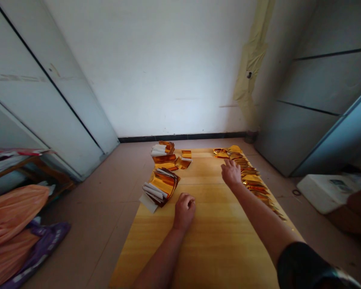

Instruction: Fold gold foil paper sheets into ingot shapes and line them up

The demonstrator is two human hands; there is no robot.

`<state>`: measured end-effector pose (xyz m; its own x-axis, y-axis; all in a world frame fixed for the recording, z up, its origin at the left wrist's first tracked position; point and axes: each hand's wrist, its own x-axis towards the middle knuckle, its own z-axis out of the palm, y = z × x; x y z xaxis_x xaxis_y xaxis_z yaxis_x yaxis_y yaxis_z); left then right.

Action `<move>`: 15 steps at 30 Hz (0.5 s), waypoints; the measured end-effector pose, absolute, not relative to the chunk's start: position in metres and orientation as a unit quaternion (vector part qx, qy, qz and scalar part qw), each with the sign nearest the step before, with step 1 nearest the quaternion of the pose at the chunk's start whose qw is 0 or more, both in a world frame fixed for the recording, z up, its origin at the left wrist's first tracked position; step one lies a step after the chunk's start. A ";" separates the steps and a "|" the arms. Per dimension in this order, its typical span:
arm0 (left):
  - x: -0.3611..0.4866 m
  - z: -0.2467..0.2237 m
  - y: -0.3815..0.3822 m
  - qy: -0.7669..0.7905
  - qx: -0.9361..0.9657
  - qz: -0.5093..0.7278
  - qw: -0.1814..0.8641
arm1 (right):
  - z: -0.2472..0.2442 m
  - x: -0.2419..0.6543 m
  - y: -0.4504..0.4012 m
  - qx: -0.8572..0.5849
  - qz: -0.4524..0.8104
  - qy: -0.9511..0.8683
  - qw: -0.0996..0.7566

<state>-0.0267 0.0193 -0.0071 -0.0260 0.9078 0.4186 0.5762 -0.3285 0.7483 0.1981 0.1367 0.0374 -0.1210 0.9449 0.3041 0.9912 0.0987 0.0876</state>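
My left hand (184,210) rests on the wooden table (210,241), its fingers curled in with nothing visible in them. It lies just right of a stack of gold foil paper sheets (162,184) with greyish-white backs. My right hand (231,173) reaches over the far right part of the table, its fingers apart and slightly bent, and no object shows in it. Close by it runs a long row of folded gold foil paper pieces (254,180) along the right edge. Past its fingertips lies a folded gold piece (220,153).
More gold sheets (165,161) and a curled bundle (163,148) lie at the far left corner, with loose sheets (184,163) beside them. Grey cabinets (315,80) stand right, near a white box (325,192). Orange bags (15,216) sit at left. A white wall (168,72) is ahead.
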 end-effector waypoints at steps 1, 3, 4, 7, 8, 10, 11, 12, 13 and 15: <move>-0.026 -0.007 0.019 0.553 0.670 0.458 0.188 | 0.041 0.207 0.149 -0.665 -0.143 -0.731 0.055; -0.027 -0.008 0.020 0.556 0.665 0.458 0.200 | 0.044 0.219 0.170 -0.673 -0.145 -0.725 0.006; -0.027 -0.008 0.020 0.556 0.663 0.458 0.204 | 0.043 0.222 0.178 -0.682 -0.143 -0.717 -0.010; -0.028 -0.010 0.021 0.554 0.665 0.455 0.209 | 0.035 0.226 0.197 -0.692 -0.129 -0.709 -0.048; -0.028 -0.011 0.021 0.553 0.666 0.454 0.209 | 0.032 0.225 0.202 -0.691 -0.124 -0.710 -0.056; -0.028 -0.012 0.021 0.551 0.667 0.455 0.211 | 0.026 0.225 0.209 -0.688 -0.115 -0.713 -0.063; -0.028 -0.012 0.021 0.551 0.666 0.455 0.213 | 0.024 0.225 0.211 -0.687 -0.112 -0.715 -0.060; -0.028 -0.011 0.021 0.552 0.664 0.456 0.215 | 0.023 0.225 0.213 -0.685 -0.110 -0.718 -0.055; -0.028 -0.010 0.021 0.553 0.662 0.456 0.218 | 0.022 0.225 0.215 -0.682 -0.108 -0.722 -0.050; -0.028 -0.009 0.020 0.556 0.659 0.455 0.224 | 0.023 0.224 0.214 -0.675 -0.109 -0.728 -0.042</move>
